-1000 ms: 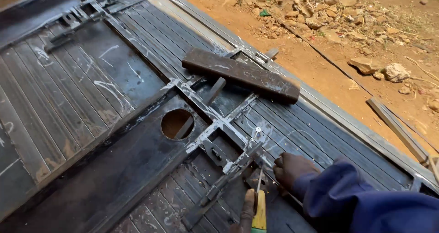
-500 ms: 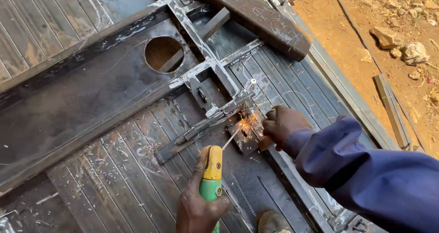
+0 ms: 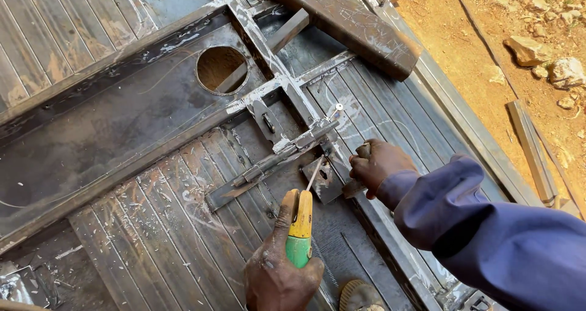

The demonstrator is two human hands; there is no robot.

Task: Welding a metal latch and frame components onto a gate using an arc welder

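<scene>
My left hand (image 3: pixel 278 277) grips a yellow-and-green electrode holder (image 3: pixel 300 228), and its thin welding rod (image 3: pixel 315 173) points at a small steel plate (image 3: pixel 326 180) on the dark metal door (image 3: pixel 152 225). No sparks show at the rod's tip. My right hand (image 3: pixel 378 164), in a blue sleeve, is closed around a short metal piece (image 3: pixel 353 188) right beside that plate. A sliding bolt latch (image 3: pixel 274 161) lies just left of the plate, on the door's frame bars.
A round hole (image 3: pixel 221 68) is cut in the flat panel upper left. A heavy rusty steel bar (image 3: pixel 342 21) lies across the door's top. Bare earth with rocks (image 3: pixel 531 48) and an angle-iron strip (image 3: pixel 531 149) is to the right. A shoe tip (image 3: pixel 360 296) shows at the bottom.
The sparks seen at the plate half a second ago have stopped. The view has shifted down and closer to the latch, and both hands stay beside the plate.
</scene>
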